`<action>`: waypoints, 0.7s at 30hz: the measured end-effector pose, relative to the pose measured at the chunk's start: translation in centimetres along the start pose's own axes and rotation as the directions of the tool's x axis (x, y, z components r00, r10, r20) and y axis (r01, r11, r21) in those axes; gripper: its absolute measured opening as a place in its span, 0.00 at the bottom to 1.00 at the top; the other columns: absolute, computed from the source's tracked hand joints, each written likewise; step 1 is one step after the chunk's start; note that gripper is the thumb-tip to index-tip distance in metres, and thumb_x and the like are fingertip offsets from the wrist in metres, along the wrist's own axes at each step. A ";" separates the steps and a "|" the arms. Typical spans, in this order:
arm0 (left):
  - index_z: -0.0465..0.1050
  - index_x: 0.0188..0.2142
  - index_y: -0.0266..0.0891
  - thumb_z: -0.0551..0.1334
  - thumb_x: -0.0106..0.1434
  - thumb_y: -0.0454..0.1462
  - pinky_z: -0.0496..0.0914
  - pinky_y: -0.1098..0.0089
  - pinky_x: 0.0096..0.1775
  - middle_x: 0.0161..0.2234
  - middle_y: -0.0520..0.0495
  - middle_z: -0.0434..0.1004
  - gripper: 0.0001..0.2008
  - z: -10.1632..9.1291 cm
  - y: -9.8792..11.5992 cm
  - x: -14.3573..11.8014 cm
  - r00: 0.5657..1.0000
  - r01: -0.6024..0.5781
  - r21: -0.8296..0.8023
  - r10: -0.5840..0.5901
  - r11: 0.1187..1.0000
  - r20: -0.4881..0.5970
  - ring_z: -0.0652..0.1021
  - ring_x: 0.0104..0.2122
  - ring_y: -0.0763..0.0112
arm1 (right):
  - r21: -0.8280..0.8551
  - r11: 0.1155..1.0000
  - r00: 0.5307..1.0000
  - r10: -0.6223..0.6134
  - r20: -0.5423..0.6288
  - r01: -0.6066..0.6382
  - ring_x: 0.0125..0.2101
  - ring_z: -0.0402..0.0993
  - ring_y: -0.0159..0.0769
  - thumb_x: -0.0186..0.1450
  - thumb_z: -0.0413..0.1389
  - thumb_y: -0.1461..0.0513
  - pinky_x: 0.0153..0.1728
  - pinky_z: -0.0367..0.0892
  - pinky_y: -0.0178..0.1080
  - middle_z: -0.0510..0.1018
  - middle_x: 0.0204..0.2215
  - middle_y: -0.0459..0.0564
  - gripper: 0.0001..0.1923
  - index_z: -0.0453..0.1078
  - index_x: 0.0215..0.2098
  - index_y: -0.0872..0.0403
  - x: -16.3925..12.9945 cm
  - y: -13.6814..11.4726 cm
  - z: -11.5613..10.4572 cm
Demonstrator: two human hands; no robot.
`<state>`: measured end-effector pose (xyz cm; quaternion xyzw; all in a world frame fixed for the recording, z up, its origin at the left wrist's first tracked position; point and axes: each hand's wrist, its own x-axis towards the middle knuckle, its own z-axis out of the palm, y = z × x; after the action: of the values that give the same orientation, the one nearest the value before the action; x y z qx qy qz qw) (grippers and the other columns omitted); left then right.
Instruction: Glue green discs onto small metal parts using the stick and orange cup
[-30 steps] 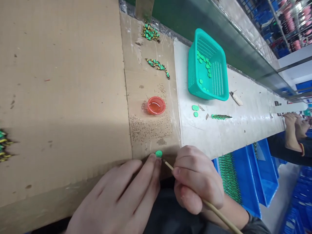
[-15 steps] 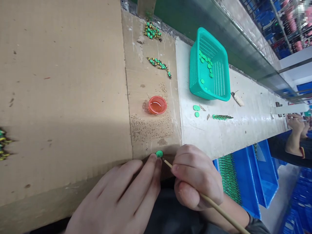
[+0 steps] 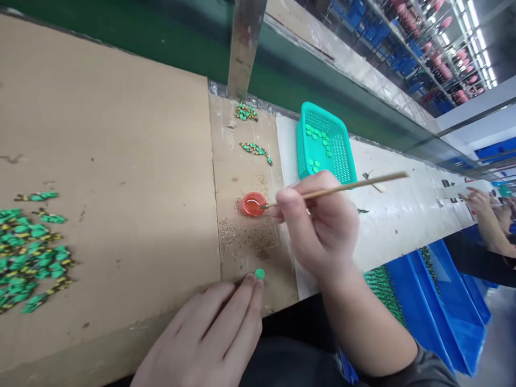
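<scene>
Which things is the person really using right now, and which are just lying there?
In use:
right hand holding a stick
stick tip in the red cup
left hand pinning a green disc

Lying about:
teal basket
green pile at left
tiny gold bits
blue bins

The scene is brightly and evenly lit by ceiling strip lights (image 3: 471,21) seen glaring at the upper right. Shadows are kept soft. Straight edges are bent by wide-angle distortion, and the green pieces (image 3: 32,258) at left are smeared by blur.
</scene>
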<state>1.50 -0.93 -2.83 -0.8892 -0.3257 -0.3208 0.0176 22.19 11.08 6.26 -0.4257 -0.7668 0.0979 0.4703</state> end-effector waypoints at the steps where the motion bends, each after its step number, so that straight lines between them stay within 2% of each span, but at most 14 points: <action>1: 0.85 0.53 0.33 0.65 0.76 0.29 0.81 0.50 0.51 0.60 0.38 0.87 0.11 0.1 0.0 -0.1 1.000 -0.003 0.001 0.003 1.000 0.001 0.87 0.51 0.54 | -0.007 1.000 1.000 -0.010 -0.007 0.010 0.29 0.77 0.29 0.84 0.60 0.61 0.31 0.73 0.38 0.78 0.31 0.41 0.13 0.71 0.38 0.48 0.3 0.4 0.6; 5: 0.85 0.54 0.35 0.63 0.76 0.30 0.83 0.51 0.49 0.61 0.39 0.87 0.13 0.2 0.0 -0.2 1.000 -0.007 0.017 0.007 1.000 -0.004 0.87 0.51 0.54 | -0.044 0.998 0.998 -0.032 0.046 0.034 0.29 0.74 0.27 0.83 0.60 0.61 0.32 0.70 0.35 0.77 0.30 0.41 0.17 0.69 0.34 0.50 0.7 1.6 2.1; 11: 0.86 0.52 0.36 0.62 0.76 0.31 0.84 0.53 0.48 0.61 0.39 0.87 0.13 0.2 -0.4 -0.1 1.000 -0.020 0.016 0.020 1.000 0.004 0.87 0.51 0.55 | -0.068 0.997 0.998 -0.021 0.055 0.025 0.28 0.72 0.27 0.83 0.60 0.61 0.31 0.67 0.34 0.76 0.29 0.41 0.19 0.67 0.32 0.50 0.8 1.6 2.2; 21: 0.86 0.52 0.35 0.64 0.75 0.30 0.81 0.53 0.53 0.60 0.39 0.87 0.11 0.3 -0.2 0.0 1.000 0.007 0.007 -0.007 1.000 -0.020 0.86 0.51 0.56 | -0.092 0.994 0.997 -0.053 0.056 0.058 0.28 0.71 0.26 0.84 0.59 0.59 0.31 0.67 0.34 0.76 0.30 0.40 0.18 0.68 0.34 0.50 0.7 2.1 2.5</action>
<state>1.49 -0.71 -3.10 -0.8848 -0.3295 -0.3286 0.0228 21.23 13.50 4.20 -0.4229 -0.7945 0.0603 0.4316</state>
